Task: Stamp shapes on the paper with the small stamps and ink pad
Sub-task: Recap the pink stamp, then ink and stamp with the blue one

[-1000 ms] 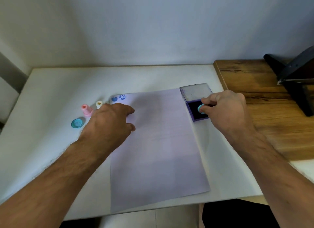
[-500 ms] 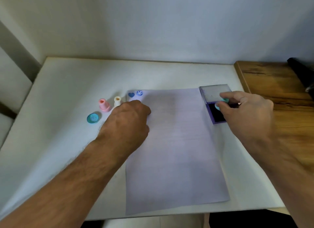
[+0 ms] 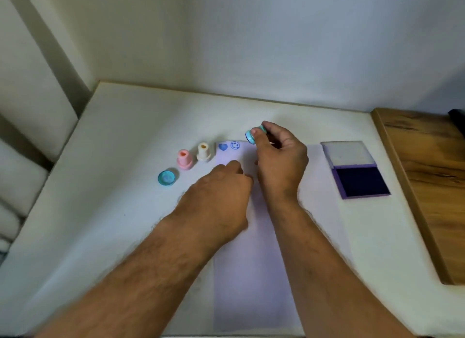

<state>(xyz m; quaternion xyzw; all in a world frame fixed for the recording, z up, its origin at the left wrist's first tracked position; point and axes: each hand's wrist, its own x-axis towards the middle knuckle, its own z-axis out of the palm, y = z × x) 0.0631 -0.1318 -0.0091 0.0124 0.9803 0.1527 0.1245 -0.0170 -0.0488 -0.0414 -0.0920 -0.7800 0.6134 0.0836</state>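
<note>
A pale lilac paper [image 3: 254,274] lies on the white table [image 3: 120,141], with a blue heart print [image 3: 223,146] and a blue smiley print [image 3: 235,145] at its top left corner. My right hand [image 3: 279,161] holds a small teal stamp [image 3: 251,135] tilted just above the paper's top edge, right of the smiley. My left hand [image 3: 221,199] rests fingers-down on the paper's left side. A pink stamp [image 3: 185,159] and a cream stamp [image 3: 203,152] stand left of the paper. An open purple ink pad [image 3: 359,181] sits to the right.
A teal cap [image 3: 167,178] lies on the table left of the pink stamp. A wooden surface [image 3: 427,176] adjoins the table on the right. A wall runs close behind the table, and pale cushions [image 3: 17,186] sit at the left.
My right hand has carried the teal stamp from the ink pad leftward to the paper's top edge near the prints. The view has shifted to the left. My left hand stays on the paper.
</note>
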